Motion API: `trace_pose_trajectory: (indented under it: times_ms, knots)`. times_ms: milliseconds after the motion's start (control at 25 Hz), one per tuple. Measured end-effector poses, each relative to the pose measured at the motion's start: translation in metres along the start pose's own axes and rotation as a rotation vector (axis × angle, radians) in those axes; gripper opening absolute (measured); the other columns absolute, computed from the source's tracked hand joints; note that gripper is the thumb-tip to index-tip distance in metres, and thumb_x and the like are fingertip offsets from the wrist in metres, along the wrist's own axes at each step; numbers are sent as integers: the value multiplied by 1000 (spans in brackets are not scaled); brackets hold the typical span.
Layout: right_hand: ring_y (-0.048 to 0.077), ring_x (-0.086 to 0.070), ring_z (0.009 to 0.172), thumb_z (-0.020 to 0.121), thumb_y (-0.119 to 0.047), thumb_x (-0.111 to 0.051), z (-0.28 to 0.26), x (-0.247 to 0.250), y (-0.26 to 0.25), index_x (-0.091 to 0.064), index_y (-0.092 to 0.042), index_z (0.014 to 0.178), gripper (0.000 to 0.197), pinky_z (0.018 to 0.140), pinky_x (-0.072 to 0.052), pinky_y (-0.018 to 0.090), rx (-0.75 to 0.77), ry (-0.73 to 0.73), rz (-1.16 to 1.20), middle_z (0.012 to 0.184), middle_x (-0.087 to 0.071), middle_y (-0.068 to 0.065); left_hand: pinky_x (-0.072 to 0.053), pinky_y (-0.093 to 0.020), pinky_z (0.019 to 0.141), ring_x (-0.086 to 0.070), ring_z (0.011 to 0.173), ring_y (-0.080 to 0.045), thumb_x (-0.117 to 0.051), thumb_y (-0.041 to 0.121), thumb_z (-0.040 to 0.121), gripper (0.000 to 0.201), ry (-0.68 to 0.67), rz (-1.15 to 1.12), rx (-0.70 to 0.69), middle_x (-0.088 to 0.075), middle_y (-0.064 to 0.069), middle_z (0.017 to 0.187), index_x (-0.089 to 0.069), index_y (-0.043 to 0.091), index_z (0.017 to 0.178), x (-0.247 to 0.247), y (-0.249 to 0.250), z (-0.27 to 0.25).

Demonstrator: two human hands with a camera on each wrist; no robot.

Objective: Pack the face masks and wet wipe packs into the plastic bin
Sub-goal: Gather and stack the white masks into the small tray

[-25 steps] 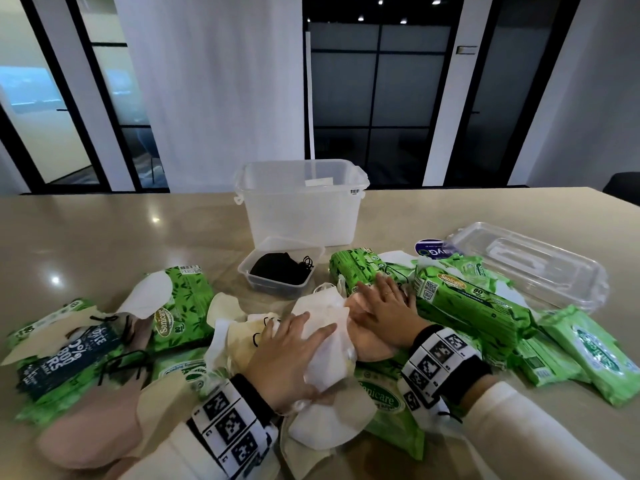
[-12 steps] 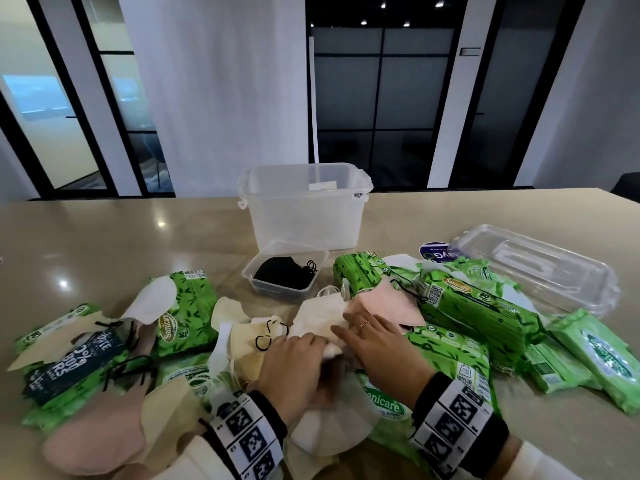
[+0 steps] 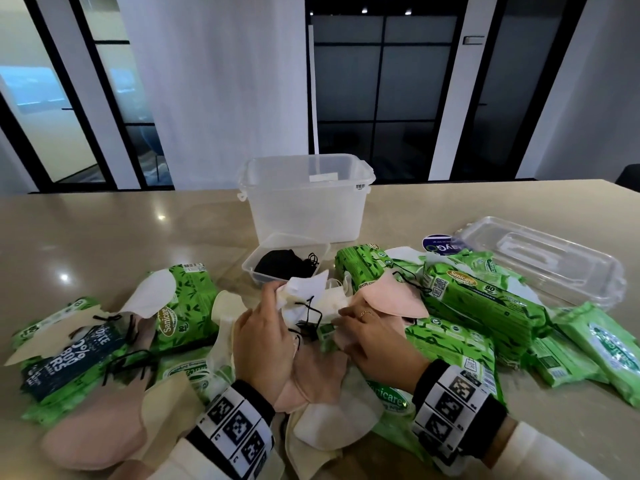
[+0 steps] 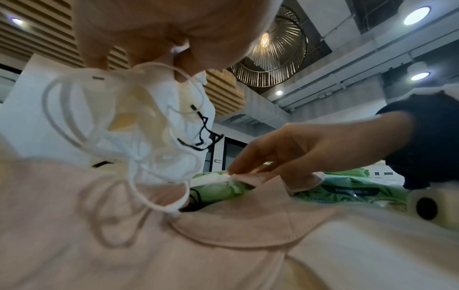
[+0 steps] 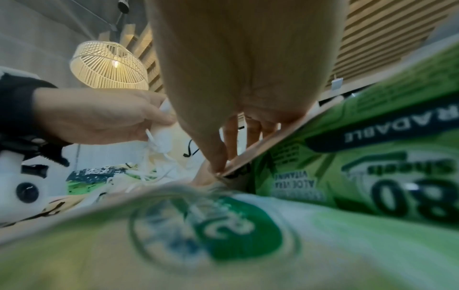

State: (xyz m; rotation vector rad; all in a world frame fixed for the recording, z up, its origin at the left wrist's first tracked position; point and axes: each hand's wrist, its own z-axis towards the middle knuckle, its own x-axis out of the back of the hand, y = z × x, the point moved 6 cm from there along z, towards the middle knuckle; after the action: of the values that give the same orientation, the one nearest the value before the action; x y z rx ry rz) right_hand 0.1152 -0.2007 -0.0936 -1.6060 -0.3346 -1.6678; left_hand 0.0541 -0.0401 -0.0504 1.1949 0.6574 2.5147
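Note:
My left hand [image 3: 273,306] grips a bunch of white and cream face masks [image 3: 311,296] with dangling ear loops, raised a little above the pile; the left wrist view shows the bunch [image 4: 139,121] hanging from the fingers. My right hand [image 3: 348,315] pinches the edge of a pink mask [image 5: 250,160] that lies against a green wet wipe pack [image 5: 347,166]. The clear plastic bin [image 3: 304,209] stands behind the pile, holding none of the masks or packs. More masks and green packs [image 3: 481,303] are strewn across the table.
A small clear tray [image 3: 256,261] with a black mask in it sits just in front of the bin. The bin's clear lid [image 3: 543,261] lies at the right. More wipe packs [image 3: 187,306] and masks [image 3: 93,441] cover the left and front of the beige table [image 3: 104,237].
My left hand has gathered the white and cream masks and lifted them off the pile. My right hand slid left from a pink mask and now pinches a pink mask's edge.

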Motion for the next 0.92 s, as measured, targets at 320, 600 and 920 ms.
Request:
trace_pose_trajectory:
  times_ms: [320, 600, 920]
  knots:
    - [16, -49, 111, 71, -58, -68, -6, -8, -28, -57, -27, 124, 62, 96, -42, 35, 321, -212, -5, 121, -58, -3, -51, -54, 76, -57, 68, -26, -49, -8, 89, 44, 62, -197, 78, -53, 5, 72, -49, 13, 128, 0, -10, 6]
    - [15, -58, 91, 81, -46, -62, -8, -14, -40, -70, -27, 97, 26, 85, -40, 35, 340, -202, -135, 95, -66, -7, -56, -51, 75, -68, 84, -31, -45, -9, 89, 66, 95, -255, 110, -66, -9, 116, -26, 35, 135, 3, -9, 4]
    - [19, -59, 64, 87, -21, -59, -5, 29, -7, -44, -20, 110, 27, 47, -33, 25, -6, 413, 21, 83, -65, -3, -54, -41, 73, -60, 97, -25, -41, -18, 73, 50, 228, -226, 33, -56, -1, 112, -58, 25, 92, 16, -19, 7]
